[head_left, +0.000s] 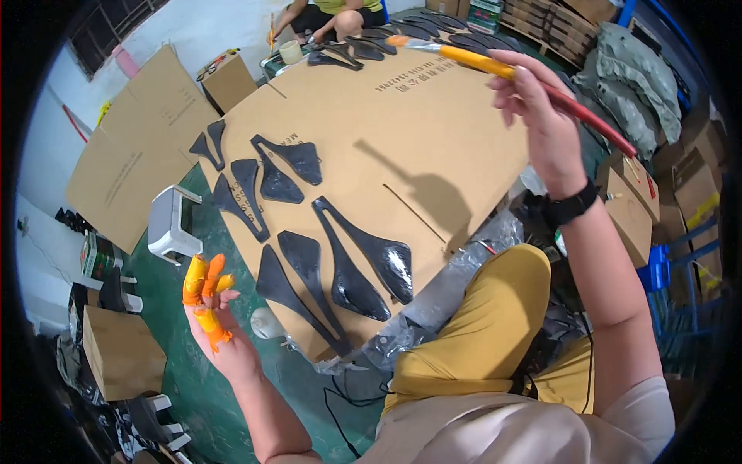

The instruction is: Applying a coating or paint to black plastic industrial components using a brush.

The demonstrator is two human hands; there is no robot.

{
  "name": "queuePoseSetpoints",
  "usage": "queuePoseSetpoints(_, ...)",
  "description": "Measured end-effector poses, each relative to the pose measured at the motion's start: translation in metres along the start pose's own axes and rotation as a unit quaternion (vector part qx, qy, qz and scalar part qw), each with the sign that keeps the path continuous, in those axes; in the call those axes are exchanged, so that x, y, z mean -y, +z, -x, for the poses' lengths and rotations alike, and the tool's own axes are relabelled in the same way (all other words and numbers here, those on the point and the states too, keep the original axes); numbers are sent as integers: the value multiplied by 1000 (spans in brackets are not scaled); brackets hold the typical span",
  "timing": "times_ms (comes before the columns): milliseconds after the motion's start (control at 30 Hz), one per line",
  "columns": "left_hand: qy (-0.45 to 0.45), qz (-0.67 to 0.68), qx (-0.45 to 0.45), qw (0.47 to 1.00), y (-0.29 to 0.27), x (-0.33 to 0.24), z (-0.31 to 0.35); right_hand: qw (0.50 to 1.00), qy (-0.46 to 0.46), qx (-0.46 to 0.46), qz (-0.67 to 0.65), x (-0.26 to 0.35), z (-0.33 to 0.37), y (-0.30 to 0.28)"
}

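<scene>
- yellow trousers [471, 325], bent at the knee, lie at 4 to 5 o'clock, beside crumpled clear plastic [433, 309] along the near edge of the table.
- left hand [220, 321] at 8 o'clock: released, raised off the table's near left side, its fingers loosely bent and several wrapped in orange and yellow tape.
- right hand [545, 116] at 2 o'clock: grasping the brush [479, 63] by its yellow and red handle, held up above the cardboard; the bristles point to 12 o'clock.
- glossy forked piece [363, 259], black, lies flat on the cardboard [433, 116] near the clock's centre.
- second forked piece [297, 286], black, lies just beside it at 8 o'clock.
- three more black pieces [290, 166] lie between 9 and 10 o'clock.
- white stool [174, 224] stands at 9 o'clock on the green floor [205, 394].
- at 11 o'clock, a pale cup [291, 52] stands near the cardboard's far edge.
- farthest, a co-worker [332, 15] sits near 12 o'clock, with further black pieces [367, 48] in front.
</scene>
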State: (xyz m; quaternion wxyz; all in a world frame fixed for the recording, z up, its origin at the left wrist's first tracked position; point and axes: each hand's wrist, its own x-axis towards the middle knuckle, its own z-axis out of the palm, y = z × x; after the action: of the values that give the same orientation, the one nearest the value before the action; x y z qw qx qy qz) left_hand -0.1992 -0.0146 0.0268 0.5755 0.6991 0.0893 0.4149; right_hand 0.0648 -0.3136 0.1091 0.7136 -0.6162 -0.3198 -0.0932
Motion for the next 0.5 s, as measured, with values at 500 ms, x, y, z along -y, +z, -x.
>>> queuePoseSetpoints(500, -178, 211, 270, 922, 209, -23, 75, 953, -6, -176, 246, 84, 158, -182)
